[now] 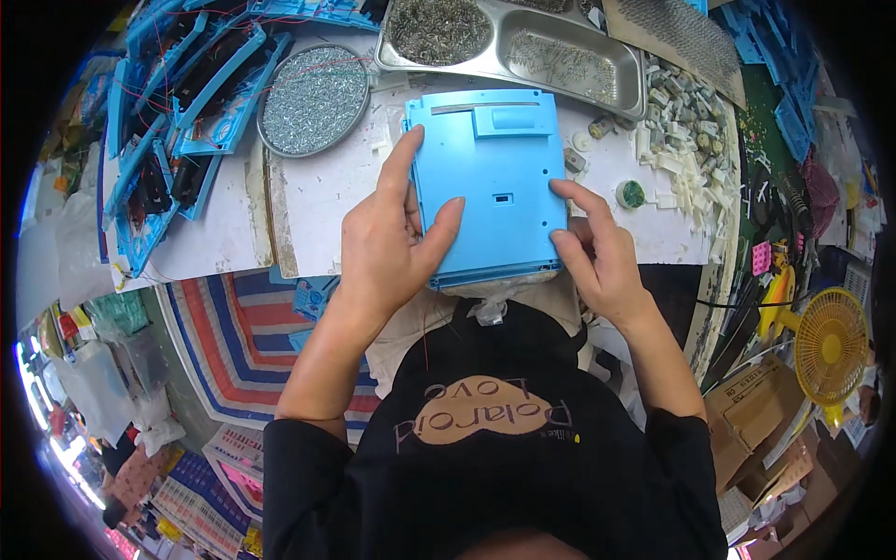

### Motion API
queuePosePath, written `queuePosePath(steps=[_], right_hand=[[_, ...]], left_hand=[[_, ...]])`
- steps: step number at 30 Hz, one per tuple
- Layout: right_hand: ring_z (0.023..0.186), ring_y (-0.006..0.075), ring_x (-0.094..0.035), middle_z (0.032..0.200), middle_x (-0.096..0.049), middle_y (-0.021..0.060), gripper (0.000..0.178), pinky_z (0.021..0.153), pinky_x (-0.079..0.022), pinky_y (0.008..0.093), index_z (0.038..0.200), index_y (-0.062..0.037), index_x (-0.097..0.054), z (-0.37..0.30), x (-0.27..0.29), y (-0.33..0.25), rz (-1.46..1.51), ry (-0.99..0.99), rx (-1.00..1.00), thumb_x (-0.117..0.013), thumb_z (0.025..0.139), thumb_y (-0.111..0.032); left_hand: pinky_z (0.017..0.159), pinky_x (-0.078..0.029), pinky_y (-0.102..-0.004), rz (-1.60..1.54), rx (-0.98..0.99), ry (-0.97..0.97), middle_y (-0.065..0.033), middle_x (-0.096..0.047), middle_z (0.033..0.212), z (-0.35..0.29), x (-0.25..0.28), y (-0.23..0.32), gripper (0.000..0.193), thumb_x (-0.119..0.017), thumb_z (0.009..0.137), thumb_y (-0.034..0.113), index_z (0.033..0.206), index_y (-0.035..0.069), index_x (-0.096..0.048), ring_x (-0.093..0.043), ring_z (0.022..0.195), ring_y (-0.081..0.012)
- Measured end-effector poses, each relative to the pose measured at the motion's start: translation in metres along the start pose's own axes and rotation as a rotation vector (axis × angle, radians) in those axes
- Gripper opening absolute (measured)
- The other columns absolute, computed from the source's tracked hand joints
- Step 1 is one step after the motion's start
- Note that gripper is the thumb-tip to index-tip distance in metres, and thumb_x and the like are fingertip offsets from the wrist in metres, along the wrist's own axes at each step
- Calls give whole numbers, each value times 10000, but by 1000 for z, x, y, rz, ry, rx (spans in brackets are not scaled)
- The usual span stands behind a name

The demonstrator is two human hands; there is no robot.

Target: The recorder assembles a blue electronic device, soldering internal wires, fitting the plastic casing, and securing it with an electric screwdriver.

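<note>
I saw bright, even light with soft shadows on the bench [327, 201]; the centre was sharp, while fisheye bending and black vignetting ringed the edges.

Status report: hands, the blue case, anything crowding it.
Left hand and right hand grip blue plastic case by its sides. Round screw tray lies apart. Nothing obstructing.

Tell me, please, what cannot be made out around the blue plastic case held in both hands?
- Head view: underside of the blue case, turned to the table.
- Its near edge, partly covered by left hand and right hand.
- Small parts in the metal tray: too small, cut by the top edge.
</note>
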State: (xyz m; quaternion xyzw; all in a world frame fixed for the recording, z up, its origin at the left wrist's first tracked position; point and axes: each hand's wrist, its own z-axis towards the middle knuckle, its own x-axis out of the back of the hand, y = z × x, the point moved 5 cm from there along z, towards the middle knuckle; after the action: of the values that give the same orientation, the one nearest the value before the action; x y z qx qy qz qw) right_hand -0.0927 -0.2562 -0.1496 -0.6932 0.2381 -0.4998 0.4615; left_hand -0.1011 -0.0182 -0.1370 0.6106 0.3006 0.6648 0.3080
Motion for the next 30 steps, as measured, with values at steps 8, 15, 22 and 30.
queuePosePath(steps=[8, 15, 22, 30], right_hand=[[564, 232, -560, 663, -575, 108, 473, 572, -450, 327, 1414, -60, -532, -5, 1, 3, -47, -33, 38, -649, 957, -101], [625, 308, -631, 719, -637, 147, 516, 608, -517, 398, 1431, -92, -549, 2, -2, -8, -288, -40, 309, -688, 935, -131], [496, 269, -586, 588, -580, 108, 599, 509, -473, 402, 1503, -95, -500, -6, -11, -10, -613, -106, 324, -684, 932, -104], [485, 279, -587, 552, -571, 76, 548, 494, -466, 413, 1414, -109, -586, 18, -3, -54, -1029, -418, 374, -717, 893, -212]], left_hand=[[498, -448, -314, -38, -47, 34, -33, -514, 613, -2, 0, 2, 715, -780, 850, 183, 1465, -5, -469, -528, 504, -165], [529, -455, -327, 40, 51, 109, -49, -506, 650, -29, 1, -1, 659, -778, 872, 180, 1434, -26, -501, -528, 547, -181], [624, -462, -364, 20, -12, 112, -101, -523, 770, -37, -10, -18, 574, -736, 904, 155, 1399, -58, -539, -538, 693, -237], [710, -518, -308, 236, -38, 170, -84, -683, 848, 40, 76, -65, 172, -722, 902, 149, 1028, 38, -759, -647, 774, -182]])
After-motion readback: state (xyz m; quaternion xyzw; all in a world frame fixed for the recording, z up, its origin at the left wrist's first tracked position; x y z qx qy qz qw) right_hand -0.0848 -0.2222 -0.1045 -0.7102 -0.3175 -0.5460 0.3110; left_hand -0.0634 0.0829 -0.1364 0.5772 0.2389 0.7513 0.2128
